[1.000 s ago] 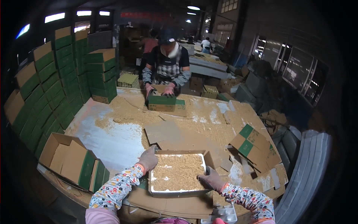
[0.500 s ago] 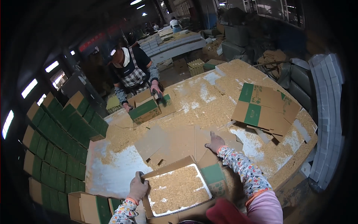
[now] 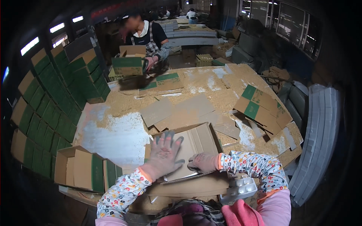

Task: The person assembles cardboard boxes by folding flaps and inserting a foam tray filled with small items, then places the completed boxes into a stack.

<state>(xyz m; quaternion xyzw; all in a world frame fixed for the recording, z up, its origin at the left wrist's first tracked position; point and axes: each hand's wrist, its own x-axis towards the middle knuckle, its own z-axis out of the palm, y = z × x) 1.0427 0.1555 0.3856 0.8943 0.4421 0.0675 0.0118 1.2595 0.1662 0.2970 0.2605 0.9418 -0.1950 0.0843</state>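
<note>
A shallow cardboard box (image 3: 216,138) stands in front of me at the table's near side, with a flat brown cardboard sheet (image 3: 194,139) lying inside it. The sheet hides whatever is under it. My left hand (image 3: 164,153), in a dusty glove, lies flat on the sheet's left part with its fingers spread. On the sheet's near right part my right hand (image 3: 204,162) presses down, fingers curled in and nothing visible in them. A white moulded tray with round hollows (image 3: 242,187) sits beside the box, under my right forearm.
Loose cardboard sheets (image 3: 190,107) lie beyond the box on the sawdust-strewn table (image 3: 124,126). Folded green-and-brown cartons (image 3: 260,109) lie at right. An open carton (image 3: 85,169) stands at near left, by stacked green boxes (image 3: 49,105). Across the table, a co-worker (image 3: 151,41) holds a carton (image 3: 129,64).
My right hand has come back from the far cardboard onto the box. A cardboard sheet now covers the sawdust-topped contents. The co-worker has lifted the carton off the table, and my view has turned.
</note>
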